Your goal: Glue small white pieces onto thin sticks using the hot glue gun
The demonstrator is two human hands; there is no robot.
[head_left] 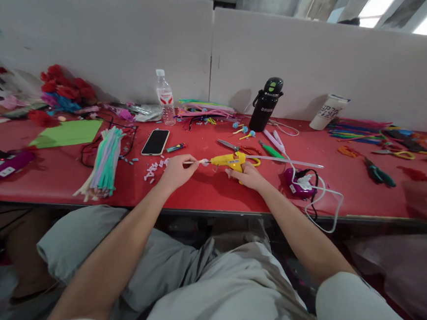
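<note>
In the head view my right hand (249,175) is wrapped round the grip of a yellow hot glue gun (225,160), its nozzle pointing left. A long translucent glue stick (298,162) appears to extend from behind the gun. My left hand (176,172) pinches a thin whitish stem (188,162) with a small pale tip. That tip is at the nozzle; whether they touch I cannot tell. Small pale pink pieces (154,170) lie scattered left of my left hand.
Left are a pipe cleaner bundle (107,159), a phone (155,142) and green sheets (68,133). Behind stand a water bottle (164,99) and black flask (265,105). Red-handled pliers (249,150) lie beyond the gun. A purple box (300,184) with looping cables sits right.
</note>
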